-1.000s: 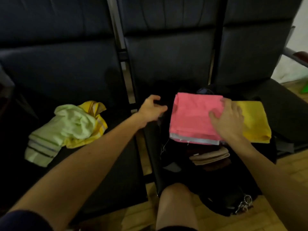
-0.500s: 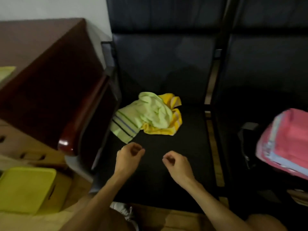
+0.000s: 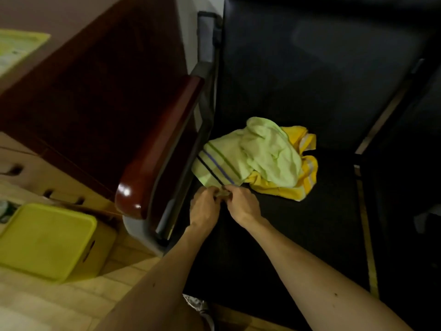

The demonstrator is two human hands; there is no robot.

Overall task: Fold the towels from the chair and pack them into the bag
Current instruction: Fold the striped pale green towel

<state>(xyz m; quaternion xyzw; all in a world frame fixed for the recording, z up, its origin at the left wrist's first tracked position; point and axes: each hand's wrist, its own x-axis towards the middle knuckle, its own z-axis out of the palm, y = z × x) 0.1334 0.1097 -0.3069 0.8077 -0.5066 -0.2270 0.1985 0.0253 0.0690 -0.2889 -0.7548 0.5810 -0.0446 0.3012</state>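
Both hands, left hand [image 3: 205, 206] and right hand [image 3: 243, 203], have advanced to pinch the green towel's [image 3: 250, 154] near corner by the chair seat's [image 3: 286, 235] left edge; next: lift, spread.

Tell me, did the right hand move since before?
Yes. The right hand went forward over the black chair seat to the green towel, whose near edge it now pinches.

The green towel [image 3: 257, 154] is soft, matt cloth with woven stripes, and the yellow towel [image 3: 307, 182] is the same matt cloth. The seat [image 3: 298, 230] is matt black upholstery. The armrest [image 3: 155, 149] is glossy dark red wood on a grey metal frame [image 3: 205, 68]. The box [image 3: 45, 237] is smooth, dull plastic. The floor [image 3: 133, 261] is pale wood.
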